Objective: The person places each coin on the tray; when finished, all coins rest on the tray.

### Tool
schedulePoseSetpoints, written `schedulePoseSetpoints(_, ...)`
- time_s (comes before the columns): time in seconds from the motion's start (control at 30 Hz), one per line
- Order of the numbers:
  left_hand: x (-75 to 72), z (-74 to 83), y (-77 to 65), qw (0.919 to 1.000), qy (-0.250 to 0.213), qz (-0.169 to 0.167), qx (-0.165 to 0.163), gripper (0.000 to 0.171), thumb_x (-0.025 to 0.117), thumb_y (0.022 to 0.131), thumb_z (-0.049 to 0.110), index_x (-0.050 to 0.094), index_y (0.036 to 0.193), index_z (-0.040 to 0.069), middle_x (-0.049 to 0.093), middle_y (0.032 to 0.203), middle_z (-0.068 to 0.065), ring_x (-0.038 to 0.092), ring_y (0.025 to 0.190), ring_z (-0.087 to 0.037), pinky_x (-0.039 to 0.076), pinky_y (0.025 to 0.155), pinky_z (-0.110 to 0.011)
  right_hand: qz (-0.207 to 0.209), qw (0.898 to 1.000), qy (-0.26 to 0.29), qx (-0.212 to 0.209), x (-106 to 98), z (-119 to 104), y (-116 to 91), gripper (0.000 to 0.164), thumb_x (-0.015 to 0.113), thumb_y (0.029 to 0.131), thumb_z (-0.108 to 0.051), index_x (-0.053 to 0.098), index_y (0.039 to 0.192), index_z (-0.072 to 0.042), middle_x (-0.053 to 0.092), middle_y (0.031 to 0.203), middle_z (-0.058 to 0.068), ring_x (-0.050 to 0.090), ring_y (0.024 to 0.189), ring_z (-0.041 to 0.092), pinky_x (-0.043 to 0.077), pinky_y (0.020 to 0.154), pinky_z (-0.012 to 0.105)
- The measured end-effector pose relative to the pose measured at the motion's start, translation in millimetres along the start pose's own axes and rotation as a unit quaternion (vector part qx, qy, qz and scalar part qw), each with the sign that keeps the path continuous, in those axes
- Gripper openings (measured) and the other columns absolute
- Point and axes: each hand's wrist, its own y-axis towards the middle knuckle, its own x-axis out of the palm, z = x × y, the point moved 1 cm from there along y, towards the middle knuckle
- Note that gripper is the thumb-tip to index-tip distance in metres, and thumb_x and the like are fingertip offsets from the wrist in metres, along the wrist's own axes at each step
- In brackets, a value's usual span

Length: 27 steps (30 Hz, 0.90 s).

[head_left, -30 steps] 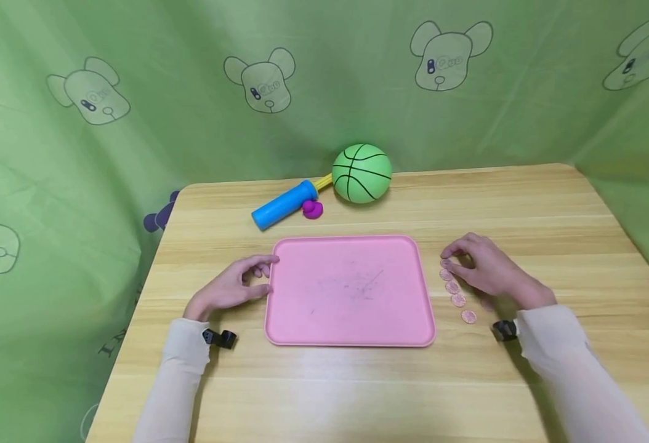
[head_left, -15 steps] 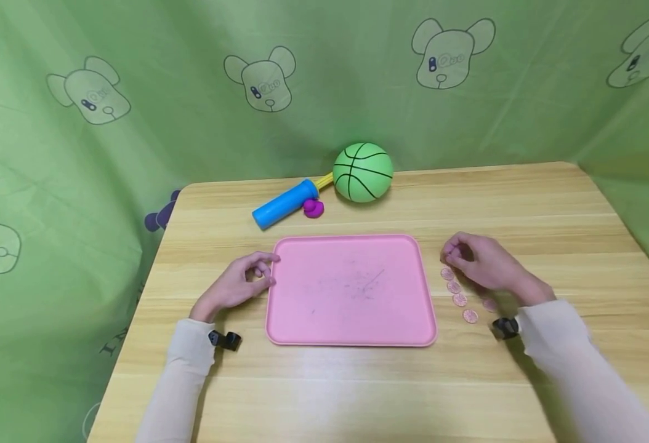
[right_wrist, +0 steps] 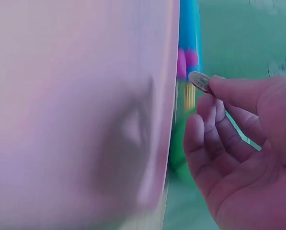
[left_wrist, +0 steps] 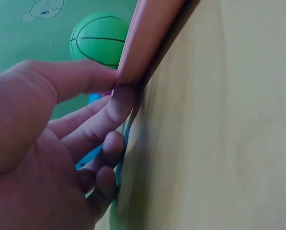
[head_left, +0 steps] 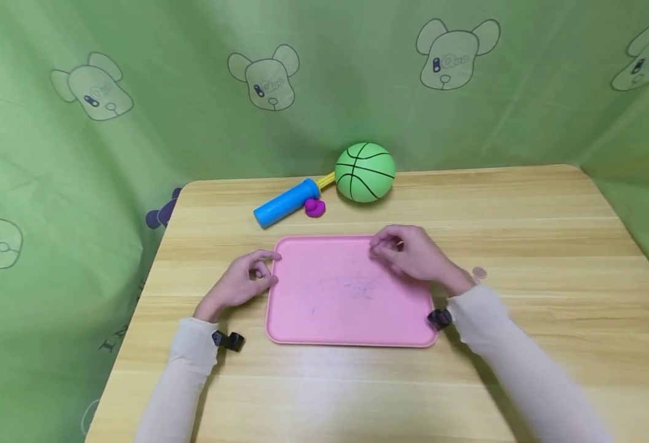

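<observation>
A pink rectangular tray (head_left: 346,295) lies flat on the table, its surface marked with grey scuffs. At its left rim is my left hand (head_left: 238,280); thumb and index fingertip hold the edge, and the other fingers curl beside it, as the left wrist view shows. Over the upper right part of the tray, my right hand (head_left: 413,252) pinches a coin (right_wrist: 199,81) between thumb and index finger. The coin's face is tilted in the right wrist view. Another coin (head_left: 479,272) lies on the table just beyond the right wrist; the forearm covers the spot where several others lay.
Behind the tray a green basketball (head_left: 365,173), a blue cylinder with a yellow rod (head_left: 288,203) and a small purple rubber duck (head_left: 314,208) sit close together. A green curtain (head_left: 335,80) hangs behind the wooden table (head_left: 324,394).
My right hand has moved left from the row of coins to above the tray, carrying a coin. My left hand stays at the tray's left rim, its thumb slightly nearer the index finger.
</observation>
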Motion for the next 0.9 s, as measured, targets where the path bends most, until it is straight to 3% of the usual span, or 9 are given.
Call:
schedulePoseSetpoints(0.13,6.7,3.3,1.2,0.9998,0.011,0.014,-0.013,0.049,0.074,0.096,-0.001,0.065,0.144,0.001,0.075,0.090,-0.010,0.064,0.079,-0.015,0.051,0.080,-0.026,-0.012,1.000,0.002,-0.021,21.6,-15.0,9.6,0.013,0.075,0.102,-0.009,0.079,0.114,-0.009,0.078,0.101,0.009,0.069,0.080,0.019,0.058,0.072,0.028)
schedulePoseSetpoints(0.23,10.1,6.3,0.9,0.9994,0.014,0.020,-0.023,0.051,0.073,0.096,0.000,0.064,0.146,0.002,0.075,0.089,-0.010,0.064,0.080,-0.016,0.052,0.083,-0.030,-0.017,0.999,-0.006,-0.033,35.8,-24.5,12.2,0.012,0.075,0.101,-0.007,0.079,0.112,-0.010,0.078,0.102,0.005,0.068,0.089,0.017,0.058,0.081,0.029)
schedulePoseSetpoints(0.43,9.6,8.1,-1.0,0.9983,0.033,0.027,-0.039,0.052,0.072,0.095,0.000,0.064,0.147,0.004,0.074,0.089,-0.007,0.064,0.081,-0.015,0.052,0.087,-0.031,-0.032,0.999,0.015,-0.026,60.0,-36.6,22.7,0.008,0.075,0.102,-0.008,0.079,0.109,-0.008,0.078,0.099,0.005,0.069,0.089,0.016,0.059,0.085,0.032)
schedulePoseSetpoints(0.73,9.4,9.1,-0.7,0.9983,0.030,0.029,-0.041,0.052,0.074,0.096,0.001,0.064,0.147,0.005,0.075,0.090,-0.008,0.064,0.081,-0.017,0.050,0.093,-0.037,-0.026,0.999,0.042,-0.020,84.1,-44.3,43.5,0.007,0.076,0.100,-0.008,0.080,0.106,-0.006,0.080,0.098,0.008,0.072,0.089,0.016,0.059,0.084,0.030)
schedulePoseSetpoints(0.9,8.1,8.9,-0.6,0.9985,0.031,0.024,-0.038,0.052,0.074,0.096,0.002,0.064,0.147,0.004,0.076,0.091,-0.008,0.065,0.081,-0.016,0.051,0.091,-0.034,-0.023,0.999,0.043,-0.012,92.5,-46.7,48.8,0.008,0.076,0.100,-0.009,0.081,0.107,-0.007,0.081,0.098,0.007,0.072,0.088,0.016,0.059,0.084,0.030)
